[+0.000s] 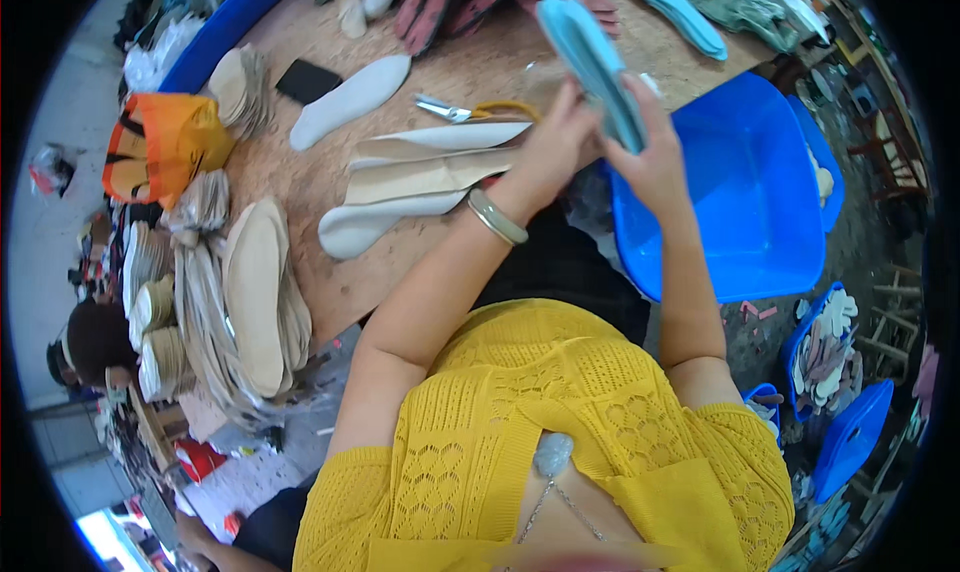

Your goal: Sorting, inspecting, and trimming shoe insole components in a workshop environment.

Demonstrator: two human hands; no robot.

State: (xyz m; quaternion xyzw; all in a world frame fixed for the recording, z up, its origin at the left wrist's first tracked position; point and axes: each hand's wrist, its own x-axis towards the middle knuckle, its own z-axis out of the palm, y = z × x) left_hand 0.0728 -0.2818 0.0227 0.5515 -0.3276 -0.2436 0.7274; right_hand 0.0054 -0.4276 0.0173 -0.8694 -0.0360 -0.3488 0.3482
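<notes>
A worker in a yellow knitted top holds a stack of light-blue foam shoe insoles [592, 57] raised above the chipboard desk [330, 272], both hands closed around it. The left hand [555, 147], a silver bangle [497, 217] on its wrist, grips the stack's lower end from the left; the right hand [655, 157] clasps it from the right, fingers wrapped around the edge. The stack tilts up and away from the body, just over the near corner of a large blue plastic tub [745, 192] beside the desk.

White and cream flat insole blanks [425, 177] lie fanned on the desk just under the left wrist, with yellow-handled scissors [470, 109] beyond them. A single white insole [350, 100] lies further left, and piles of beige insole boards [255, 302] crowd the desk's left edge.

Squaring such a stack well probably means keeping both grips firm at the lower end while aligning the edges, so no layer slips towards the tub.
</notes>
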